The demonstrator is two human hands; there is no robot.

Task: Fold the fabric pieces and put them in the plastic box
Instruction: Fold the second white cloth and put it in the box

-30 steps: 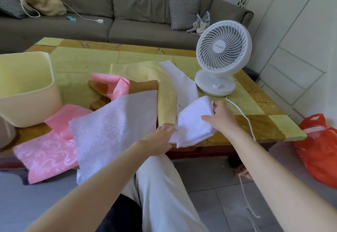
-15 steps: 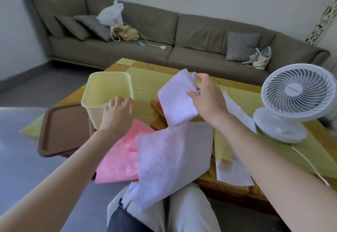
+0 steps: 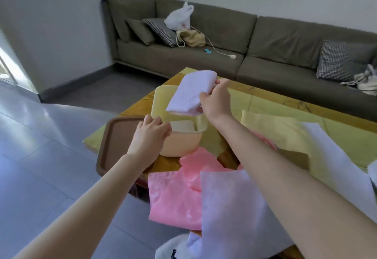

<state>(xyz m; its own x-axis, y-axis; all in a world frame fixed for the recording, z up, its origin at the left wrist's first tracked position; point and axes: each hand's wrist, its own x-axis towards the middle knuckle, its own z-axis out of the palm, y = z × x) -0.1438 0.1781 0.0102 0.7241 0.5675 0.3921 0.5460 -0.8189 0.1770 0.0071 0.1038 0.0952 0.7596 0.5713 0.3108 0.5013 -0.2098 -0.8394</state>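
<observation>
While fingers of the right hand point(image 3: 216, 101) pinched the folded white fabric point(image 3: 189, 93), fingers of the left hand point(image 3: 150, 136) curled over the plastic box point(image 3: 179, 146) rim below them.

A folded white fabric piece point(image 3: 188, 93), a thick compact rectangle, is held tilted in the air just above the plastic box point(image 3: 179, 146), pinched at its right edge by the right grip point(image 3: 216, 101). The box, pale yellow with rounded corners, is stood upright and open on the table point(image 3: 265, 99), its near rim taken by the left grip point(image 3: 150, 138). Unfolded pieces are spread nearer. A pink piece point(image 3: 175, 197) is draped over the table edge and partly overlapped by a white sheet point(image 3: 230, 207). A yellow piece point(image 3: 275, 130) and another white piece point(image 3: 334, 156) are laid to the right.
</observation>
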